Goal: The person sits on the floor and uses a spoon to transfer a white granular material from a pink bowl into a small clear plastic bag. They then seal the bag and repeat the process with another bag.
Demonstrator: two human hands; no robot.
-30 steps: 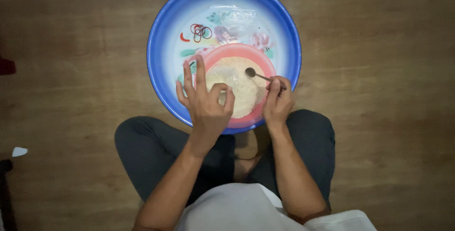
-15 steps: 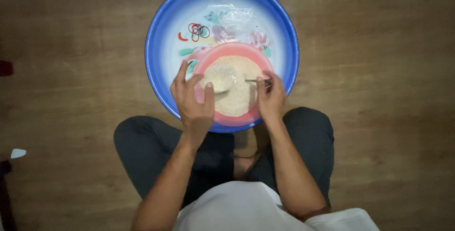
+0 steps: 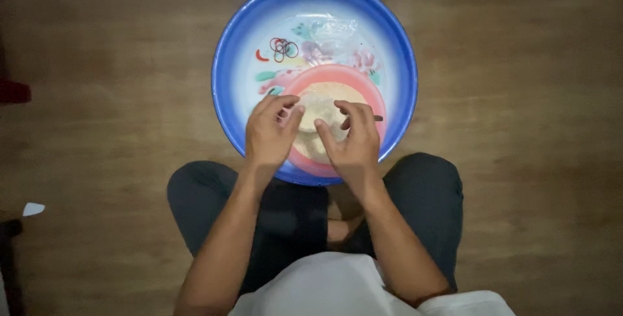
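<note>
Left hand pinching small clear bag of pale grain over pink bowl. Right hand just beside, fingers on same bag, spoon handle poking out beyond. Rubber bands beyond left hand in blue basin.

Left hand and right hand side by side, palms down, fingers curled inward, forearms angled together

A wooden floor of brown planks fills the view, its grain running left to right. The light is dim and falls brightest at the centre, fading to dark near the edges. A small white scrap lies at the left. A dark red object shows at the left edge.
</note>
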